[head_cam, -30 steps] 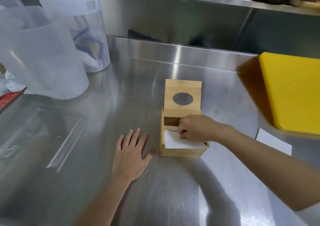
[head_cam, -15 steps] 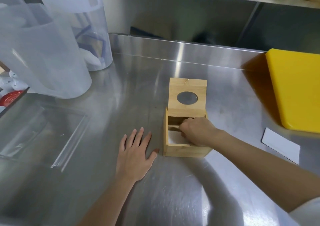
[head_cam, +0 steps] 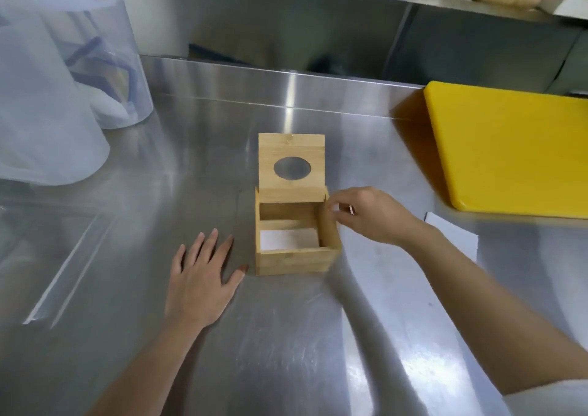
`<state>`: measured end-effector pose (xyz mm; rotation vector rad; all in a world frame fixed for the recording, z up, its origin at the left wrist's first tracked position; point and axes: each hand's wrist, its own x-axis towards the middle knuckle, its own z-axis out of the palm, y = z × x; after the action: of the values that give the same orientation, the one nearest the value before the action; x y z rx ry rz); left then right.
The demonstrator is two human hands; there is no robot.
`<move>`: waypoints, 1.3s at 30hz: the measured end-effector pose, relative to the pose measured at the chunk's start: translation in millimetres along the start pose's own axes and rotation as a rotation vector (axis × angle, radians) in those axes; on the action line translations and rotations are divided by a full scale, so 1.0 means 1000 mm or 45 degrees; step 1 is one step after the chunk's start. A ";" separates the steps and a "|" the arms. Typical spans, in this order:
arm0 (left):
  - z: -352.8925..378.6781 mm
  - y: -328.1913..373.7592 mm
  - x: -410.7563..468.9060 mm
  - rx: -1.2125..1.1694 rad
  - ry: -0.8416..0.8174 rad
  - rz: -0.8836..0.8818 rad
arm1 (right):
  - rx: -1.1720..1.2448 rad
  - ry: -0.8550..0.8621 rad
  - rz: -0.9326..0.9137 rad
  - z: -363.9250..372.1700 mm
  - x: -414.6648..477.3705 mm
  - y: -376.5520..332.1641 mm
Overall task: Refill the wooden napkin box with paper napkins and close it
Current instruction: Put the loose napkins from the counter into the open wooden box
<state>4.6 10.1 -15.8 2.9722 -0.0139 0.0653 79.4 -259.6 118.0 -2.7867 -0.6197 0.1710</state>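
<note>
The wooden napkin box (head_cam: pixel 294 260) stands in the middle of the steel counter. Its lid (head_cam: pixel 291 164), with an oval hole, is swung up and back. White napkins (head_cam: pixel 280 240) lie low inside, under a wooden bar. My right hand (head_cam: pixel 369 215) hovers just right of the box's right wall, fingers loosely curled, holding nothing. My left hand (head_cam: pixel 203 280) lies flat on the counter, fingers spread, thumb tip close to the box's front left corner. More white napkins (head_cam: pixel 453 234) lie on the counter to the right, partly behind my right forearm.
A yellow cutting board (head_cam: pixel 512 151) lies at the back right. Two large translucent plastic containers (head_cam: pixel 54 97) stand at the back left. A clear plastic lid (head_cam: pixel 54 256) lies flat at the left. A steel shelf runs above the counter's rear.
My right hand pushed the napkins down inside the box, then withdrew and moved out to the box's right side. The left hand has stayed flat on the counter.
</note>
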 end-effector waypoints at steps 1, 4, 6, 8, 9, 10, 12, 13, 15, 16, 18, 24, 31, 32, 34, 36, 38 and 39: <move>0.001 0.000 0.000 -0.003 0.001 0.002 | 0.000 0.009 0.092 -0.002 -0.005 0.014; 0.003 0.001 0.002 -0.017 0.008 -0.012 | 0.105 0.017 0.378 -0.007 -0.026 0.060; 0.003 0.002 0.002 -0.004 0.004 -0.014 | 0.136 0.036 0.522 -0.007 -0.045 0.088; 0.003 0.003 0.002 -0.009 0.010 -0.015 | 0.192 0.120 0.668 -0.005 -0.061 0.114; 0.002 0.003 0.002 -0.017 0.015 -0.017 | 0.209 0.151 0.745 -0.004 -0.068 0.126; 0.002 0.004 0.001 -0.016 0.014 -0.018 | 0.219 0.164 0.822 -0.003 -0.074 0.137; 0.001 0.004 0.001 -0.001 0.005 -0.012 | 0.241 0.164 0.952 0.000 -0.083 0.159; 0.001 0.004 0.001 0.007 0.003 -0.006 | 0.242 0.163 0.989 0.000 -0.087 0.168; -0.001 0.005 0.000 0.023 -0.002 -0.004 | 0.211 0.162 1.041 0.001 -0.090 0.182; -0.001 0.006 0.000 0.035 -0.006 -0.006 | 0.202 0.162 1.061 0.001 -0.091 0.187; -0.002 0.007 0.000 0.048 -0.017 -0.008 | 0.218 0.145 1.081 0.001 -0.090 0.195; -0.004 0.006 -0.001 0.036 -0.030 -0.010 | 0.191 -0.060 1.111 -0.002 -0.082 0.206; -0.003 0.005 -0.001 0.044 -0.039 -0.026 | 0.252 -0.205 1.130 -0.006 -0.076 0.206; -0.003 0.006 -0.001 0.039 -0.039 -0.029 | 0.240 -0.213 1.113 -0.006 -0.075 0.205; -0.004 0.007 -0.001 0.024 -0.032 -0.036 | 0.230 -0.194 1.091 -0.005 -0.073 0.202; -0.004 0.008 -0.002 0.009 -0.024 -0.041 | 0.215 -0.176 1.062 -0.004 -0.071 0.196; -0.004 0.008 -0.002 0.009 -0.025 -0.039 | 0.212 -0.175 1.045 -0.005 -0.070 0.191; -0.004 0.008 -0.003 0.013 -0.026 -0.038 | 0.199 -0.191 1.033 -0.007 -0.070 0.188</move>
<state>1.8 3.0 -10.9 2.9820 0.0277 0.0316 92.3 -454.7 72.5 -2.7117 0.5091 0.5594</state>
